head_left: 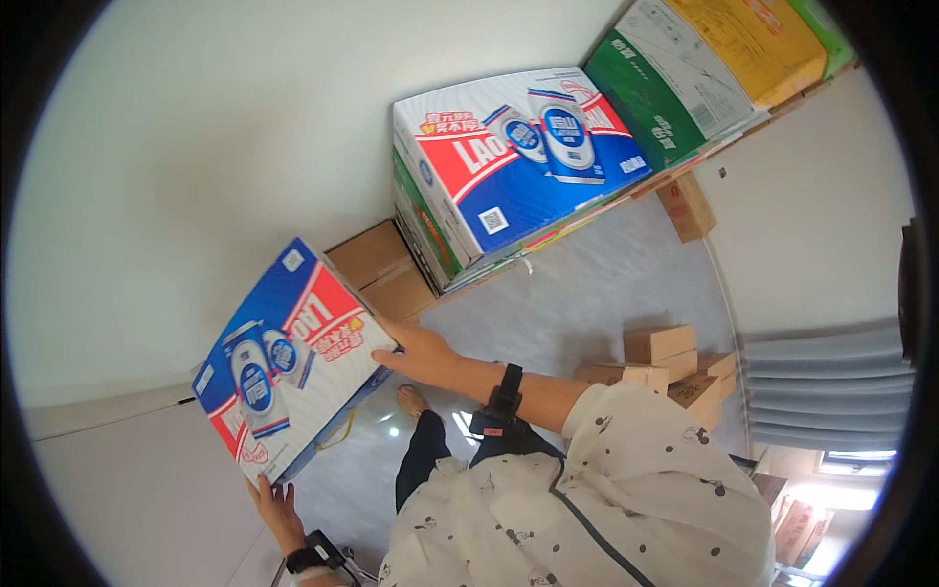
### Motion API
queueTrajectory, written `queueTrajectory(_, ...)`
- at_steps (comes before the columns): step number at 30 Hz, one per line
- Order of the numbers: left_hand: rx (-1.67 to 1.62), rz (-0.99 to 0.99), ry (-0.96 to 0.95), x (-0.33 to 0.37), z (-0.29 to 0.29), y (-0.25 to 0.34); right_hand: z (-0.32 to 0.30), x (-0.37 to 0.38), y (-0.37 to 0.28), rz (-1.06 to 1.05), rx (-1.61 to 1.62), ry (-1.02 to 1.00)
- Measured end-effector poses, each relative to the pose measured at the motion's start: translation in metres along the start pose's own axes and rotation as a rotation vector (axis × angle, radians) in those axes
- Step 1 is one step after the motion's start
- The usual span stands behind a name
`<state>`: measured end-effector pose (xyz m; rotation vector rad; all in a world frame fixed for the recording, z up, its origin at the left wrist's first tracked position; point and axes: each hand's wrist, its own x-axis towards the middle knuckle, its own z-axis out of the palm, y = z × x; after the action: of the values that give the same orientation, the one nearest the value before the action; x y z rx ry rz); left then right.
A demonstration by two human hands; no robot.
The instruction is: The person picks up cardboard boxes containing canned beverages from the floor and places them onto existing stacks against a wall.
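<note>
A blue, red and white carton (303,347) with drink cans pictured on its top is held tilted at the left, between my two hands. My right hand (421,352) grips its right end, thumb on the top and the other fingers around the side. At the near-left corner my left hand (277,509) holds the edge, with part of its fingers hidden beneath. A yellow strap (337,430) hangs at the carton's near side. Beyond my right hand, a matching carton (518,161) lies on top of a stack against the wall.
Brown cardboard boxes (381,256) stand by the wall behind the held carton. Farther right along the wall are a green and white carton (675,83) and a yellow one (763,49). More brown boxes (660,347) are piled on the grey floor (577,284), near a grey curtain (822,391).
</note>
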<state>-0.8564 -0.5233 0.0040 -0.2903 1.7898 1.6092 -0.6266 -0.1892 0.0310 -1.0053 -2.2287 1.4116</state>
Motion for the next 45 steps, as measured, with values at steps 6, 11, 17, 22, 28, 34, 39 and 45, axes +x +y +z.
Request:
queueTrajectory(6,-0.144,0.261,-0.041,-0.109,0.005,0.02,-0.083,-0.04,-0.099,-0.209,0.025,0.015)
queueTrajectory(11,-0.253,0.414,-0.14,-0.166,0.059,0.029,-0.165,-0.087,-0.136,-0.476,-0.128,0.28)
queueTrajectory(17,-0.207,0.51,-0.362,-0.222,0.16,0.052,-0.266,-0.148,-0.129,-0.503,-0.222,0.433)
queueTrajectory(22,-0.119,0.517,-0.519,-0.245,0.24,0.063,-0.343,-0.177,-0.094,-0.281,-0.1,0.509)
queueTrajectory(28,0.001,0.474,-0.628,-0.289,0.349,0.059,-0.466,-0.18,-0.043,-0.23,0.125,0.52)
queueTrajectory(34,0.133,0.48,-0.666,-0.284,0.395,0.076,-0.506,-0.149,-0.012,-0.018,0.22,0.524)
queueTrajectory(39,0.223,0.515,-0.703,-0.284,0.435,0.075,-0.536,-0.122,0.036,0.195,0.297,0.493)
queueTrajectory(45,0.3,0.535,-0.681,-0.28,0.449,0.072,-0.535,-0.113,0.049,0.17,0.371,0.512)
